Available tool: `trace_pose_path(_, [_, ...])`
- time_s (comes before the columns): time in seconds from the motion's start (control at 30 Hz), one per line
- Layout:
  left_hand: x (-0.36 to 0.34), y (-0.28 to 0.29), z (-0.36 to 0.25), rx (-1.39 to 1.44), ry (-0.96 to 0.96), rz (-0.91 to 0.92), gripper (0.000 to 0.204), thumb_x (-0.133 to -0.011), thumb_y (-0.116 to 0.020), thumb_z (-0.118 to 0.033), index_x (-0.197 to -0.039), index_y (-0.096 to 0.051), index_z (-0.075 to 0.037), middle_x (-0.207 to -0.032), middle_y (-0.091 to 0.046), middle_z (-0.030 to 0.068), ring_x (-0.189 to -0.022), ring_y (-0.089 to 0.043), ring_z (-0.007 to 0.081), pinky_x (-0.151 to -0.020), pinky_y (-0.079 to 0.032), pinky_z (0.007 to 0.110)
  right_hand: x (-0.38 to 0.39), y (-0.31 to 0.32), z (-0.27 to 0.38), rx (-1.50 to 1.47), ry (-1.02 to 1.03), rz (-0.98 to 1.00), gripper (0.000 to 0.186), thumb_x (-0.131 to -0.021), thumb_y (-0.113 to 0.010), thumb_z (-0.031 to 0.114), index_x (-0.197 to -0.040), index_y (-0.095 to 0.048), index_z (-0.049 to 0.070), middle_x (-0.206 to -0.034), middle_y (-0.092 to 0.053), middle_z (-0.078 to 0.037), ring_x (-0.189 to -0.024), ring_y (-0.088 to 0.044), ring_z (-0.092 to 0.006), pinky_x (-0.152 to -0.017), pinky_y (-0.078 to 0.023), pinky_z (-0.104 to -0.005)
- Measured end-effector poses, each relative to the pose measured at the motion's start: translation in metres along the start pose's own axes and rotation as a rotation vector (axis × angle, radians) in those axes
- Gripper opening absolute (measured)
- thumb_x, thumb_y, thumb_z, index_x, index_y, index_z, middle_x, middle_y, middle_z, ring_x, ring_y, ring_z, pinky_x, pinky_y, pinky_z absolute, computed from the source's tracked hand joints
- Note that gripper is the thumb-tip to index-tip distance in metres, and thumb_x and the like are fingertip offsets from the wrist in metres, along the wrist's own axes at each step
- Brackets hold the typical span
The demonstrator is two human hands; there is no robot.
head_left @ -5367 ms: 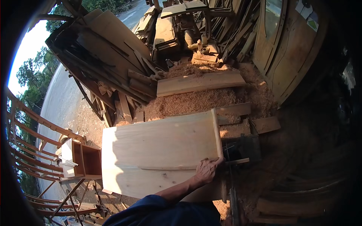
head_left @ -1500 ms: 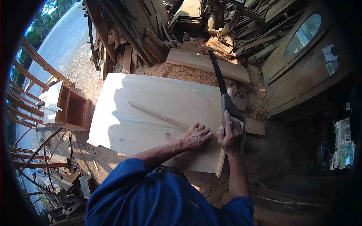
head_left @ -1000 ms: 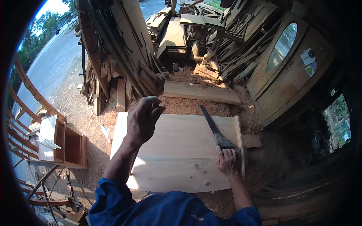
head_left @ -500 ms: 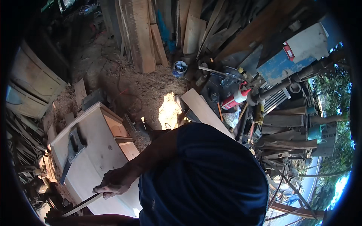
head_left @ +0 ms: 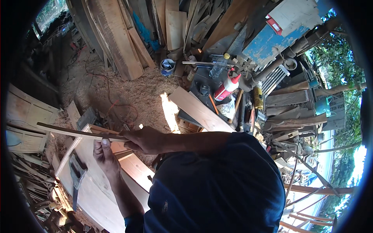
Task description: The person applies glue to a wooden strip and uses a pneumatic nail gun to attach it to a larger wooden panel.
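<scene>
My left hand [head_left: 105, 155] and my right hand [head_left: 140, 139] both grip a long, thin wooden strip [head_left: 66, 128], raised crosswise over a pale wooden panel [head_left: 97, 194]. The left fingers pinch it from below, and the right hand holds its nearer end. A hand saw [head_left: 77, 174] with a grey handle lies on the panel, below the strip and left of my left hand. Under and beside the panel's edge, lighter wooden boards [head_left: 136, 167] show in sunlight. My dark blue shirt fills the lower middle of the view.
A dark work surface holds a long board [head_left: 198, 108], a red-and-white bottle [head_left: 225, 89], a clear bottle [head_left: 217, 68] and assorted tools. A bucket [head_left: 167, 66], red cords and shavings lie on the ground. Planks [head_left: 116, 46] lean behind; old door panels [head_left: 29, 108] stand left.
The view has swung sharply right from the street side to the workshop. The saw was released onto the panel; both hands took hold of the strip and have since raised it level.
</scene>
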State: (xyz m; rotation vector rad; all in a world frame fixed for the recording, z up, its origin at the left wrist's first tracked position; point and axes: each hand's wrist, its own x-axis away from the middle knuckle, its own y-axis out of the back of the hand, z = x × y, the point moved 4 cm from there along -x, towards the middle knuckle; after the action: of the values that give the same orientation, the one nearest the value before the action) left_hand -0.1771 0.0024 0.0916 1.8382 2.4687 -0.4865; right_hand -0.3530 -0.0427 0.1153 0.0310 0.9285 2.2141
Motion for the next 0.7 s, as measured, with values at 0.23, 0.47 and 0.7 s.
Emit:
trace_pose_path(0.23, [-0.012, 0.013, 0.010, 0.278, 0.008, -0.521, 0.030, -0.105, -0.049, -0.027, -0.119, -0.052, -0.001, -0.104, -0.060, 0.0114, -0.099, -0.063, 0.0273, -0.092, -0.054, 0.042, 0.069, 0.071, -0.073, 0.227, -0.082, 0.291, 0.023, -0.098, -0.057, 0.028, -0.095, -0.061, 0.005, -0.077, -0.065, -0.014, -0.067, -0.066, -0.0346, -0.061, -0.052, -0.0467])
trace_pose_path(0.47, [-0.009, 0.029, -0.005, 0.141, -0.051, -0.498, 0.024, -0.107, -0.039, -0.027, -0.100, -0.048, -0.007, -0.071, -0.034, -0.0025, -0.054, -0.034, 0.0061, -0.044, -0.027, 0.020, 0.144, 0.200, -0.183, 1.586, -0.400, 0.694, 0.033, -0.086, -0.061, 0.022, -0.105, -0.067, -0.005, -0.102, -0.065, -0.017, -0.100, -0.058, -0.0331, -0.096, -0.040, -0.0575])
trace_pose_path(0.7, [-0.015, 0.002, 0.023, 0.132, 0.116, -0.513, 0.033, -0.107, -0.045, -0.031, -0.110, -0.058, -0.001, -0.070, -0.048, 0.0001, -0.047, -0.046, 0.0078, -0.038, -0.033, 0.020, 0.155, 0.232, -0.216, 1.720, -0.712, 1.162, 0.040, -0.083, -0.065, 0.021, -0.114, -0.069, -0.004, -0.117, -0.065, -0.025, -0.116, -0.056, -0.0416, -0.099, -0.040, -0.0649])
